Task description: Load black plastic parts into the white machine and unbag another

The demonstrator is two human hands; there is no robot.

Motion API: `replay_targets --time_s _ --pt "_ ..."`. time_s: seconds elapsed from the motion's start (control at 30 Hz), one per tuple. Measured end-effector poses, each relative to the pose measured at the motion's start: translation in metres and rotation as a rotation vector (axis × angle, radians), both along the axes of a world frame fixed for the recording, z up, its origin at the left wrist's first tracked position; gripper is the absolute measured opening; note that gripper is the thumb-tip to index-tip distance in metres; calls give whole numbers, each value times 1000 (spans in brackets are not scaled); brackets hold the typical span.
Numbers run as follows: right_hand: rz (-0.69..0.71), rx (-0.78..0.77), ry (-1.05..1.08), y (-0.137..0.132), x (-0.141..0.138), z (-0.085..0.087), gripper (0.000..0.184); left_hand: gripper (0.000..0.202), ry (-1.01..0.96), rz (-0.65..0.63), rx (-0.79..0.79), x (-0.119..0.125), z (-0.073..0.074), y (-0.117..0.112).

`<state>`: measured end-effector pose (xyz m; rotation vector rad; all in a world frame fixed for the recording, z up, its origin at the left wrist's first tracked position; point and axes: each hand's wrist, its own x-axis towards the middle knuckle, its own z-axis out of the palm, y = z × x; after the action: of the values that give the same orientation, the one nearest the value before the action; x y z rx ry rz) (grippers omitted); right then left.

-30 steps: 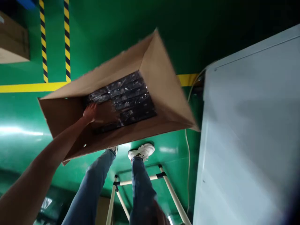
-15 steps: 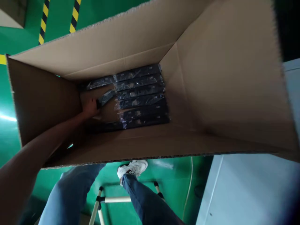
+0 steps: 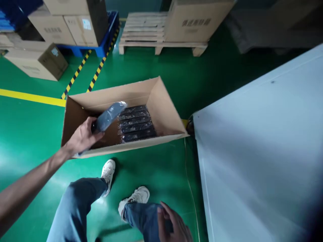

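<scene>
My left hand [image 3: 84, 134] is closed on one end of a long, dark package in clear plastic [image 3: 108, 117]; what is inside I cannot make out. It is held tilted over the left half of an open cardboard box [image 3: 136, 91]. Inside the box, several similar dark wrapped packages [image 3: 137, 127] lie side by side in a row at the right. My right hand [image 3: 175, 225] is low in the view, in front of my leg and away from the box. Its fingers are apart and slightly bent, with nothing seen in them.
A large pale grey panel [image 3: 252, 151] stands to the right, with a thin cable [image 3: 188, 174] on the green floor beside it. Behind are a wooden pallet [image 3: 143, 30] with a carton [image 3: 194, 20] and a blue pallet [image 3: 104, 45] with stacked cartons. My shoes [image 3: 108, 171] are close in front.
My left hand has lifted the wrapped package up from the box bottom. My view has risen and drawn back, showing the whole box and the pallets. My right hand has come into view.
</scene>
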<state>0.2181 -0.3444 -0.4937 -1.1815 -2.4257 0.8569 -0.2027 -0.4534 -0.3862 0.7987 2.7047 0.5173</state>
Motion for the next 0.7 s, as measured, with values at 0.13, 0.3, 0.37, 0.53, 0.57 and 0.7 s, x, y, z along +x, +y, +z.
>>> replay_targets --time_s 0.13,0.3,0.37,0.53,0.57,0.7 --pt "6 -412 249 -30 -37 44 39 51 46 -137 232 116 36 -44" --pt "164 -817 672 -81 -81 118 49 53 -46 -127 361 227 50 -101" --pt "148 -893 675 -95 -79 140 35 60 -192 -97 424 252 57 -121" --pt "54 -903 648 -116 -47 169 29 50 -883 -7 474 281 78 -154" --pt "37 -905 642 -120 -40 172 30 49 -964 40 492 285 80 -157" --pt "3 -894 611 -132 -23 180 31 47 -1069 211 548 304 82 -166"
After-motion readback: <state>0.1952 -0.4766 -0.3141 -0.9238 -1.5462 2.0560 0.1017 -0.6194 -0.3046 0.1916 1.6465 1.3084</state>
